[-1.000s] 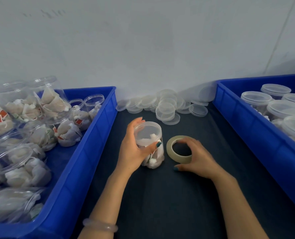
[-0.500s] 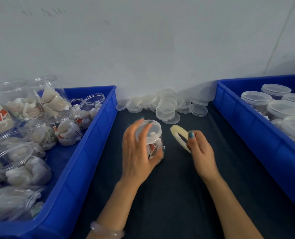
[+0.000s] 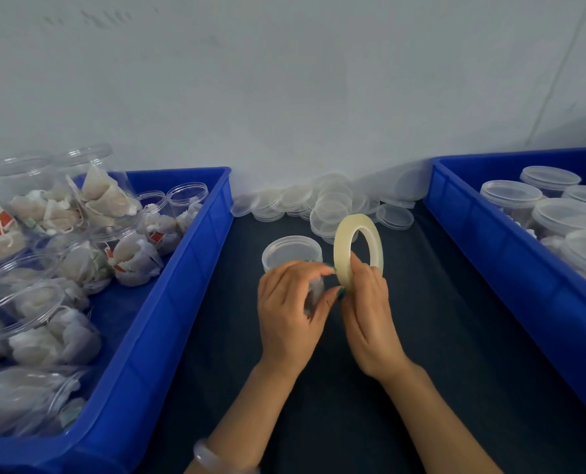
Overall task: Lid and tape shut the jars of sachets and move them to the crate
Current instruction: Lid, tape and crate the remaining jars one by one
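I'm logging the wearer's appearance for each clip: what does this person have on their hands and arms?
No sleeves or gloves show. The left hand has a pale, translucent bangle at its wrist. The right hand wears nothing visible at hand or wrist. The fingernails that show carry teal polish.

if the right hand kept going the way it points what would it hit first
Probably the lids by the wall: the right hand, gripping the tape upright, points away from the person, passing right of the jar. Depth is unclear.
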A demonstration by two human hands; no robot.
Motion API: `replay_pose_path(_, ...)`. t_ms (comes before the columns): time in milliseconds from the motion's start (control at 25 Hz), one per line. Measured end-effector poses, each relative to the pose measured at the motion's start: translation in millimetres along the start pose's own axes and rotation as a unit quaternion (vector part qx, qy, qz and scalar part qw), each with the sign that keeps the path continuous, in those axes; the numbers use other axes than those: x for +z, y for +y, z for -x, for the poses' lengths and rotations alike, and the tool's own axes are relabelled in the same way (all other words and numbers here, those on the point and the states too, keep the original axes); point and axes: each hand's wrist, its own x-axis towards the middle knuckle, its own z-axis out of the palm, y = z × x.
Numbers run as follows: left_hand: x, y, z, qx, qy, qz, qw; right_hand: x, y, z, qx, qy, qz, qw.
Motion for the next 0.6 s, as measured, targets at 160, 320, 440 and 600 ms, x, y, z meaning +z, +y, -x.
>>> replay_pose_path(160, -4.5, -4.7, -2.4, -0.042, 0.021, 0.021, 0.999, -2.0, -0.7, 0.0, -0.017, -0.029, 0.037, 0.999)
replay_pose_path(320, -5.6, -5.7, -2.0, -0.026, 0.019, 0.016, 0.999, -3.5, -0.5, -0.1, -0.027, -0.011, 0.070, 0.997)
replay_pose_path(440, -5.3, -4.0, -2.9, -0.026, 0.004, 0.036, 0.999, -4.9, -0.4, -0.1, -0.033, 0.001, 0.091, 0.995)
replay_pose_path(600, -5.7, -4.1, -4.2, -0.045, -0.002, 0.032, 0.998, -6.9, 1.8, -1.9, -0.048, 0.013, 0.138, 0.989)
